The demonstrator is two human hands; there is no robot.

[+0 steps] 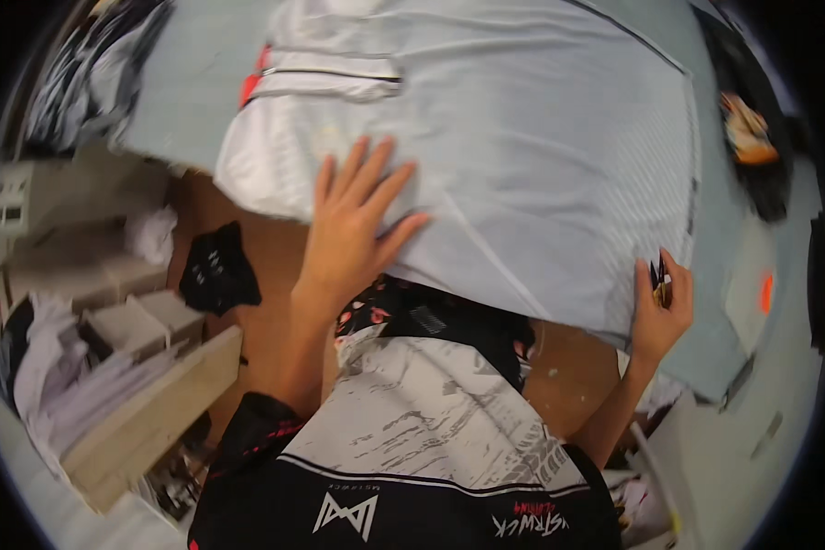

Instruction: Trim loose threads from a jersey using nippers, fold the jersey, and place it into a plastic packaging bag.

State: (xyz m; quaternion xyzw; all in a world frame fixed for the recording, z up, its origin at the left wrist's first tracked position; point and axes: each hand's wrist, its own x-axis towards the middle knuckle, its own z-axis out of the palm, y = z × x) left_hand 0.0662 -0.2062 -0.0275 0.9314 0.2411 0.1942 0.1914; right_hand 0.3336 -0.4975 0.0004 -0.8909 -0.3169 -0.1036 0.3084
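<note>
Resting left hand (356,209) flat and splayed on creased white cloth (522,165); gripping pointed dark snips (659,291) in right hand (662,316).

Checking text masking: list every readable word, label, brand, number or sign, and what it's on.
Wording withheld; locations only:
Worn shirt: white angular emblem, tiny letters above; white-and-red lettering to its right.
Left sleeve: red lettering, too blurred.
Black cloth on floor: pale marks, too blurred.
Box, far left: dark squares, too small.
</note>
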